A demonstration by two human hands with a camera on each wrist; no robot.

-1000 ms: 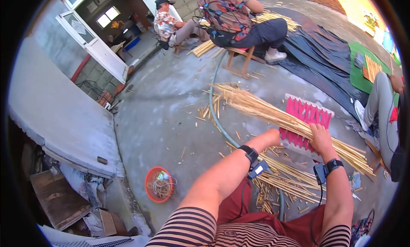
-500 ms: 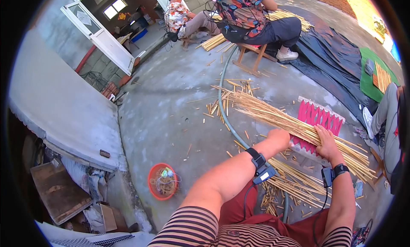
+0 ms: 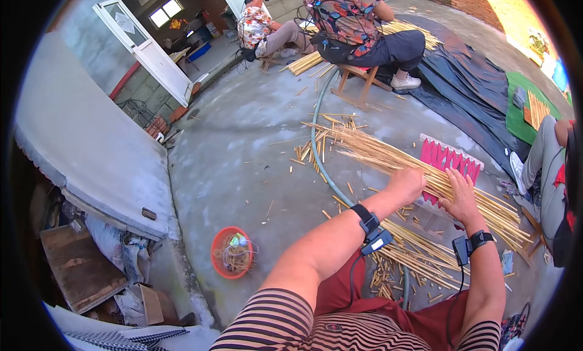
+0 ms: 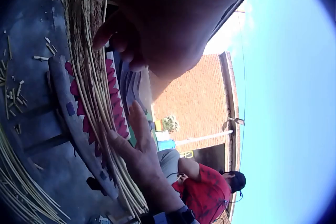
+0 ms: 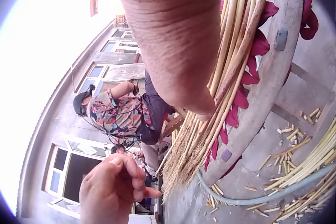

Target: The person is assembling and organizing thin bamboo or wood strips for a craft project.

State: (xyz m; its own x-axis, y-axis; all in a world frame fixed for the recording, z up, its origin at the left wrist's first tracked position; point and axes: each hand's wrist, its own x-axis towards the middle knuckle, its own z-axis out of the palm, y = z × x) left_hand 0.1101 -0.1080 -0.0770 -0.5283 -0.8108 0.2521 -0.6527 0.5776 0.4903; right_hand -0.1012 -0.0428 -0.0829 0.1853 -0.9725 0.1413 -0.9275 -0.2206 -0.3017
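The long-stalk bundle (image 3: 486, 210) lies across the low stool (image 3: 452, 160) w/ the pink webbing, feathery heads (image 3: 364, 147) out past one side, bare ends past the other. Our R hand (image 3: 463, 200) is spread, thumb well off the fingers, resting on the stalks; our L hand (image 3: 408, 186) is at the near edge, toward the heads, fingers partly bent. Can't tell if it's pinching a stalk, bc the fingertips are part hidden.

To handle these well, we'd best let the R palm do the steadying: light, even pressure, enough to stop rolling w/o crushing, since thin stalks prob. snap or split if we bear down hard. L fingers should work 1 or 2 stalks at a time, low on the stem rather than by the tassels, bc heads look tangly & would likely drag neighbours along. Any pull should run lengthwise; a sideways tug could fan the lot off the stool. Best to mind the loose stalks (image 3: 419, 251) & cut bits (image 3: 382, 281) on the ground (image 3: 285, 199) nearby, so nothing mixes in.
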